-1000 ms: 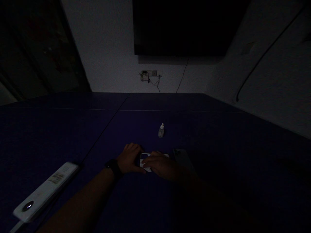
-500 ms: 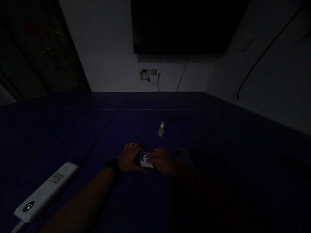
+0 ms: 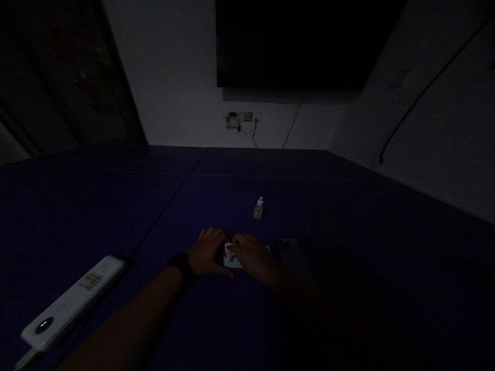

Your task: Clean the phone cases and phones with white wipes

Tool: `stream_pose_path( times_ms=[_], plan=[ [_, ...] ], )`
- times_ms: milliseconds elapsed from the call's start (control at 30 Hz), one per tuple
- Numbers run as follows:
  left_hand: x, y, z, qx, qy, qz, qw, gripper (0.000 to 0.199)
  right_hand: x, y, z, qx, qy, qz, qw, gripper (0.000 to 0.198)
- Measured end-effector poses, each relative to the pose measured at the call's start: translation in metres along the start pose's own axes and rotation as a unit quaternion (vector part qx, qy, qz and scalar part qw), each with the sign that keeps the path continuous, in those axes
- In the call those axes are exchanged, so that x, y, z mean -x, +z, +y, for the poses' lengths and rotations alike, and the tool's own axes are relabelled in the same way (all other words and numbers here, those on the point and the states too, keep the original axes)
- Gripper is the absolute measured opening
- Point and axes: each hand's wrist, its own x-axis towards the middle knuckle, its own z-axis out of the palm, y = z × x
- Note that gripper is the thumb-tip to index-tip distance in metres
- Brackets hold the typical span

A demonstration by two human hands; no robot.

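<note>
My left hand (image 3: 209, 252), with a dark watch (image 3: 181, 265) on its wrist, holds the left end of a flat, pale, round-cornered phone-like device (image 3: 228, 263) between thumb and fingers. The device lies on the dark blue tabletop, and its right part is mostly hidden. My right hand (image 3: 255, 257) is closed over it, pressing a small white wipe (image 3: 229, 249) onto its upper face. Just beyond the hands stands a small clear bottle (image 3: 258, 210) with a white cap. A phone (image 3: 294, 255) lies to the right, partly behind my right forearm.
A long white power strip (image 3: 77, 299) with a small lit display lies at the left on the blue table (image 3: 216, 196). Wall sockets with cables (image 3: 242, 119) and a large dark screen (image 3: 301, 46) are on the far wall. The room is very dim.
My right hand has shifted slightly on the device with the wipe, its fingers now reaching nearer the far edge. My left hand keeps its hold. The view has tilted slightly.
</note>
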Motion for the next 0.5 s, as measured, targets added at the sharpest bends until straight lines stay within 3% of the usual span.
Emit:
stream_pose_path(
  times_ms=[167,367,500],
  plan=[
    [0.0,0.0,-0.001,0.005,-0.001,0.004,1.0,0.076,0.005,-0.015,0.003,0.026,0.028,-0.036,0.999,0.023],
    [0.0,0.002,-0.002,-0.002,0.0,0.002,1.0,0.076,-0.001,-0.005,-0.007,0.027,-0.005,-0.023,0.999,0.019],
    [0.0,0.0,-0.001,-0.002,-0.002,0.003,1.0,0.076,0.001,-0.011,-0.002,0.033,0.016,-0.028,0.999,0.019]
  ],
)
